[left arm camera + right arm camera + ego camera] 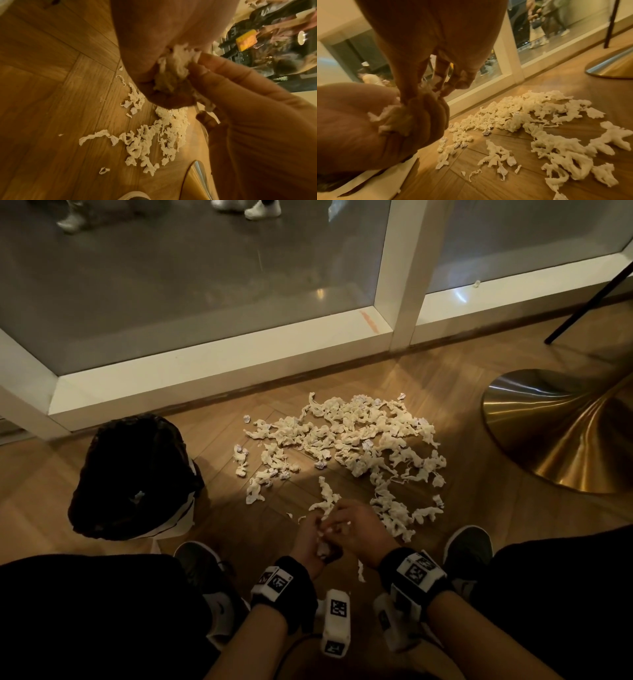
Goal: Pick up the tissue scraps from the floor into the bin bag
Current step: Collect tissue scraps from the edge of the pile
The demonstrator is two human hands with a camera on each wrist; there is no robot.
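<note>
Several cream tissue scraps (349, 446) lie heaped on the wooden floor in front of me. A bin lined with a black bin bag (137, 474) stands to the left of them. My hands meet low over the floor, near my feet. My left hand (317, 537) is curled round a wad of tissue (171, 71), which also shows in its fist in the right wrist view (392, 119). My right hand (337, 523) pinches at the same wad from the right, and a tissue strip (327, 501) trails from between the two hands down to the floor.
A brass table base (561, 433) sits on the right, close to the pile, with a thin black leg (589, 302) behind it. A white window frame (219, 368) and glass run along the far side. My shoes (469, 546) flank my hands.
</note>
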